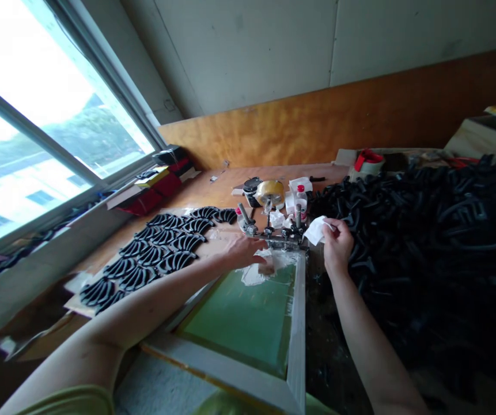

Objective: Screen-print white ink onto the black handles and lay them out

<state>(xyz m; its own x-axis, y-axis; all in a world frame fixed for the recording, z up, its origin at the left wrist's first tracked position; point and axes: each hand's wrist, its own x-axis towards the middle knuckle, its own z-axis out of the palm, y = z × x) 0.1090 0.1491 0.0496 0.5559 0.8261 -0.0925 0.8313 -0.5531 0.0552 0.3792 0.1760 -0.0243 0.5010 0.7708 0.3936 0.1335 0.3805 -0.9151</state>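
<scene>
A screen-printing frame (297, 323) with green mesh (243, 317) lies in front of me, tilted up toward its near end. White paste (252, 275) is smeared over the far part of the mesh, where a small tan block (267, 265) sits. A metal hinge clamp (284, 242) grips the frame's far edge. My left hand (241, 252) reaches over the far left corner, fingers stretched and thumb apart, close to the clamp and block; whether it touches them I cannot tell. Pinched in my right hand (338, 245), right of the clamp, is a crumpled white tissue (315, 230).
Rows of curved black pieces (144, 253) lie on a board at left. A big heap of black parts (429, 248) fills the right side. Behind the clamp stand a tape roll (271, 193), a black tub (252, 189) and a red-capped bottle (300, 196). A window (57, 115) is at left.
</scene>
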